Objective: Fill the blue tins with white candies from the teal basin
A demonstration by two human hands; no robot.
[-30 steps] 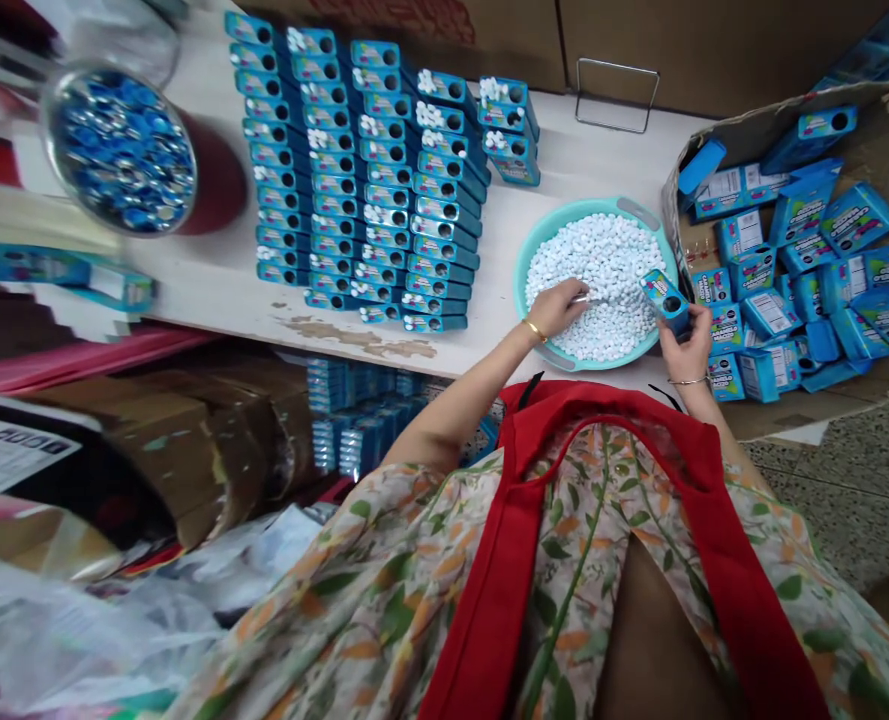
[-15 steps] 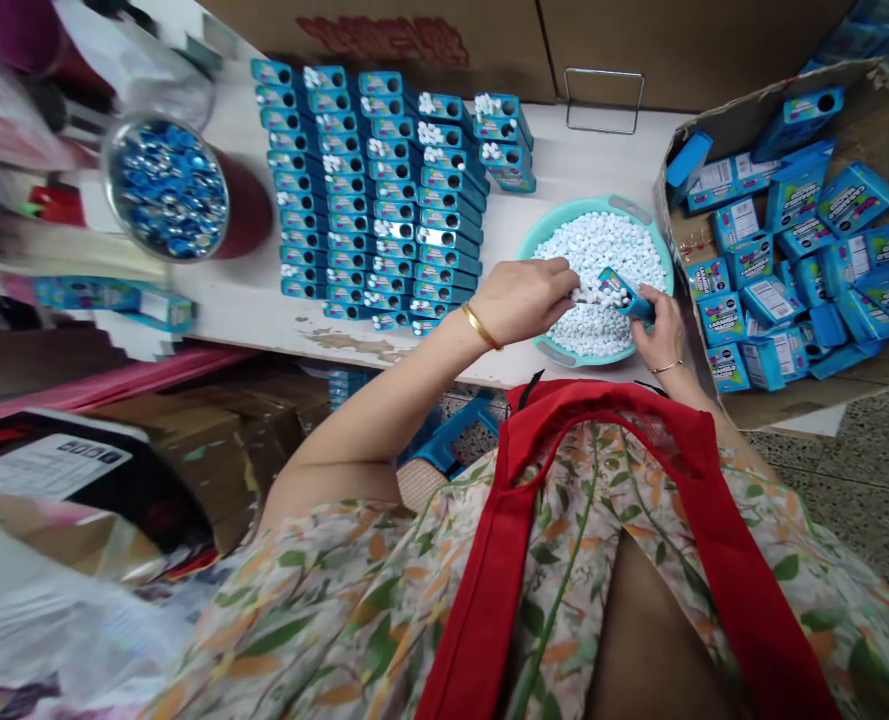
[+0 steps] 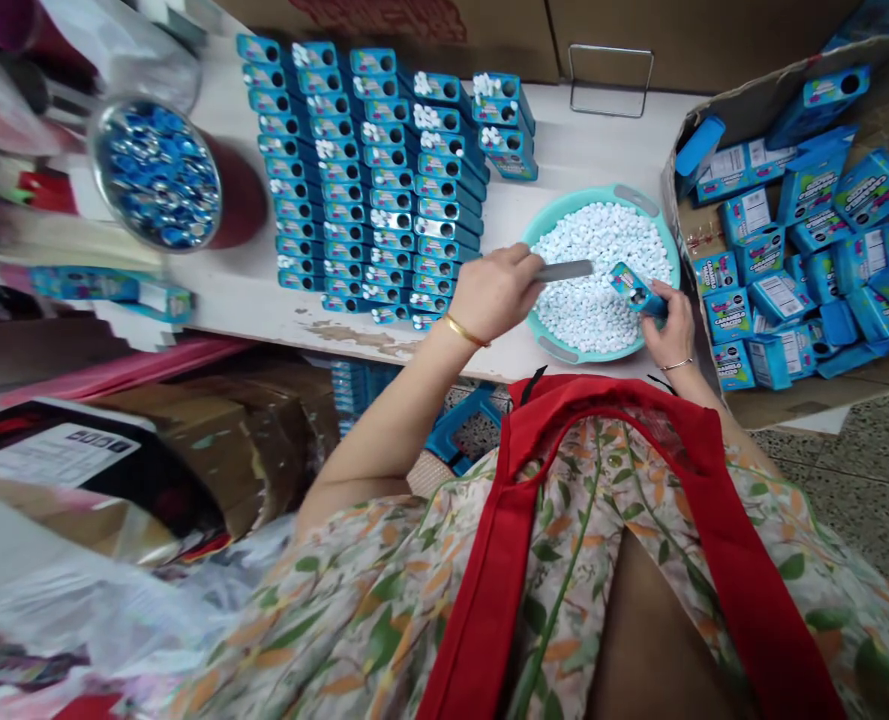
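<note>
My left hand (image 3: pixel 498 290), with a gold bangle at the wrist, is closed around one end of a narrow grey tool (image 3: pixel 568 270). The tool's free end reaches over the left part of a turquoise bowl (image 3: pixel 545 222) full of small white candies (image 3: pixel 590 320); its exact kind is unclear. Over the bowl's right side, my right hand (image 3: pixel 669 325) grips a small blue candy box (image 3: pixel 637 290). The box tilts with its printed top and round hole facing up and left. A few white pieces show near its hole.
Rows of blue candy boxes (image 3: pixel 384 170) stand left of the bowl, some with white candies on top. A cardboard carton (image 3: pixel 796 405) of more boxes is at right. At far left is a metal pot (image 3: pixel 219 190) of blue wrapped sweets. A wire handle (image 3: pixel 609 112) lies behind.
My left hand has drawn back left from the candies, and the grey tool now shows in its grip. My right hand and the box have shifted slightly right. The view has moved a little.
</note>
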